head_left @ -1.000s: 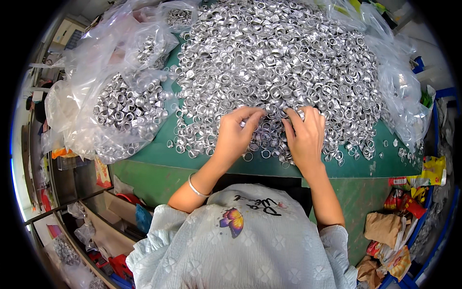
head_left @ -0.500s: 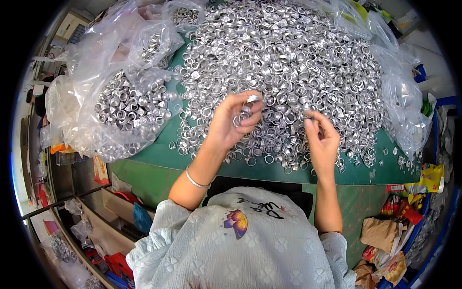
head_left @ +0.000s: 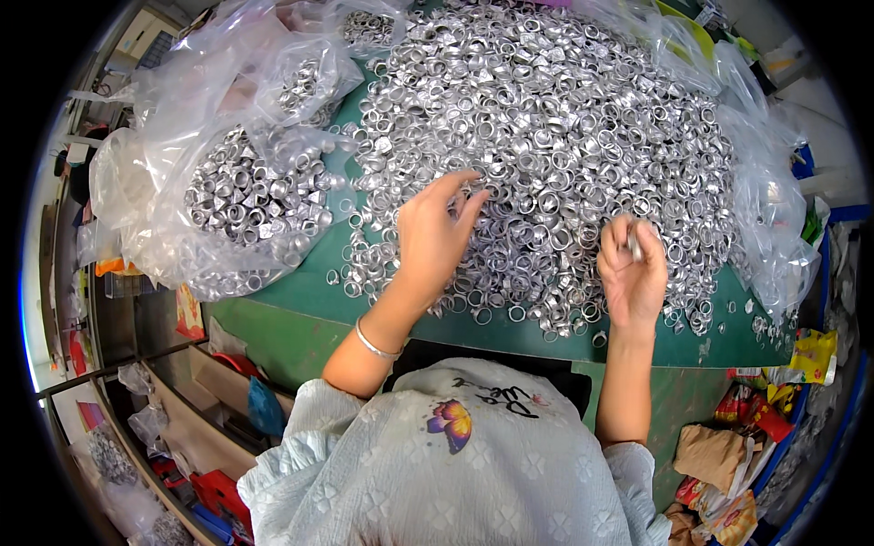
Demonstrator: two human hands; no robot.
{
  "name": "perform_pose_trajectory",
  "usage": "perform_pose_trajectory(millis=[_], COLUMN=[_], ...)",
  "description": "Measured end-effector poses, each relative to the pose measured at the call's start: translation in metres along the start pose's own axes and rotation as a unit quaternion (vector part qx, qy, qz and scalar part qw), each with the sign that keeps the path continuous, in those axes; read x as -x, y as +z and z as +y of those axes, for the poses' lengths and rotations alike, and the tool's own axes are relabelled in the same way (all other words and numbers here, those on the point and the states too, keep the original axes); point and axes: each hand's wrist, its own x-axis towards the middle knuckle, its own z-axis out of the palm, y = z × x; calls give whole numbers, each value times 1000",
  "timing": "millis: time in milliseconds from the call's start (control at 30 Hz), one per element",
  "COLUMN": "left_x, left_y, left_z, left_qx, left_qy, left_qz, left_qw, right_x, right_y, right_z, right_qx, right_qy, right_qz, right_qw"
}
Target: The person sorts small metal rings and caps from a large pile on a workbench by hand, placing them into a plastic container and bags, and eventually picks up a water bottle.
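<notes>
1. Silver ring pile (head_left: 546, 118): fills upper centre; loose rings spill toward the front edge.
2. Left hand (head_left: 432, 237): centre, over the pile's near-left part. Thumb and forefinger parted; can't tell if the other fingers hold anything.
3. Right hand (head_left: 633, 273): right of centre, fingers curled, pinching a small silver piece (head_left: 635, 244). Wide gap between hands.
4. Green table (head_left: 300, 308): surface shows as a strip along the front edge, narrowest mid-frame.
5. Sides bounded by clear bags: ring-filled left bag (head_left: 137, 196), upper left; right bag (head_left: 765, 218), upper right.
</notes>
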Motion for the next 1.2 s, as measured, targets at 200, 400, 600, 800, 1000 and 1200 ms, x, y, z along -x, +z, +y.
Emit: perform_pose_trajectory(millis=[200,400,600,800,1000,1200], left_x=[-8,-24,-34,-36,-35,-23], left_y=[11,22,20,18,-14,-9], left_z=[9,8,8,-10,-6,-12], left_qx=[-47,-177,-187,171,749,576], left_qy=[10,105,133,15,-272,-266], left_qz=[5,-53,-79,-19,-191,-142], left_qw=[999,977,970,985,573,759], right_x=[5,-43,-67,-59,-63,-74], right_y=[21,58,48,45,57,56], right_z=[5,29,30,-4,20,22], right_qx=[152,767,839,865,843,816], right_qy=[97,-316,-272,-180,-245,-234], right_qz=[-34,-49,-58,105,-93,-126], right_qw=[983,556,468,456,470,513])
